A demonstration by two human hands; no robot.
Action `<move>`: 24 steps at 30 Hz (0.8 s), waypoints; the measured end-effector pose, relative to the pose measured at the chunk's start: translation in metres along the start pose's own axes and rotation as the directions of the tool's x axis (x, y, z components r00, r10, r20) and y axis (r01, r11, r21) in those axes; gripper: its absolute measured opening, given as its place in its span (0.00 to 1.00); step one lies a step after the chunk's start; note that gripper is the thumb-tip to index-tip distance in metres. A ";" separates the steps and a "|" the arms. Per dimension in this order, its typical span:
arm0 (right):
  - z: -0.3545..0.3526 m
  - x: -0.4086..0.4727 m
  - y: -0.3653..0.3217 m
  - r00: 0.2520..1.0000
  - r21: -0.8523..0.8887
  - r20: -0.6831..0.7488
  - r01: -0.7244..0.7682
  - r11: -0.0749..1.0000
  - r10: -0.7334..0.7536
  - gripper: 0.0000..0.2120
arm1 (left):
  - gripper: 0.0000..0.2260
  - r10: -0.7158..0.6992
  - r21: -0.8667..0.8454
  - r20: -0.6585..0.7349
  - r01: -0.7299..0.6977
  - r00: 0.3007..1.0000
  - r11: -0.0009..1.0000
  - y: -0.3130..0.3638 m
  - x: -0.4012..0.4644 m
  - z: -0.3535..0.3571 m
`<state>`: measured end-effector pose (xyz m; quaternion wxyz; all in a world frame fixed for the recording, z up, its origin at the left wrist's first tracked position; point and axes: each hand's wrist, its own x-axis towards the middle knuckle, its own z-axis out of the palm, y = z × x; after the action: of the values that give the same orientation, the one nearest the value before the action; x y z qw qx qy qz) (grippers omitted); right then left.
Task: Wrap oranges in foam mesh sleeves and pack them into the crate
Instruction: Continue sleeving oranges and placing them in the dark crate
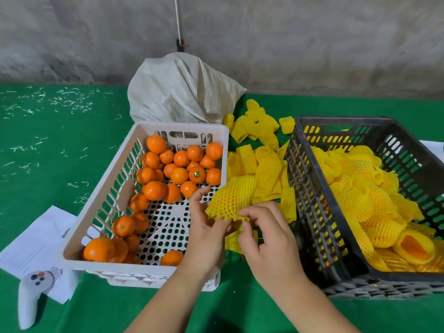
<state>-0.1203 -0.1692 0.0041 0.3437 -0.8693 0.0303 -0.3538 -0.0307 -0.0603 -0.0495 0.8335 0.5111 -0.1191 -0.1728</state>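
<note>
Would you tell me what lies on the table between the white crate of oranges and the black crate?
In the head view, a pile of yellow foam mesh sleeves fills the gap between the white crate and the black crate, on the green tablecloth.

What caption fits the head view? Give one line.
Both hands stretch a yellow foam mesh sleeve between white and black crates.

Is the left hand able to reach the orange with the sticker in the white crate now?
Probably yes, once it lets go. The left hand is pinching the foam sleeve, right beside the white crate. The stickered orange lies on top of the pile, uncovered, just beyond the fingers.
</note>
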 end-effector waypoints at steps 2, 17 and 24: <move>0.001 0.000 0.001 0.993 0.021 0.022 -0.113 0.993 0.112 0.17 | 0.34 -0.005 0.049 0.086 0.001 0.996 0.999 0.003 0.001 -0.002; -0.009 -0.012 0.011 0.992 -0.018 0.067 -0.109 0.994 0.110 0.12 | 0.32 0.136 0.290 0.045 -0.143 0.990 0.946 0.002 -0.008 0.001; -0.011 -0.019 -0.007 0.752 0.469 0.297 -0.652 0.596 0.588 0.36 | 0.34 0.114 0.393 0.246 -0.207 0.963 0.896 0.003 -0.012 0.006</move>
<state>-0.1423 -0.1642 0.0029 0.6788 -0.6863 0.2094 -0.1561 -0.0437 -0.0586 -0.0441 0.6993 0.6428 -0.2850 -0.1284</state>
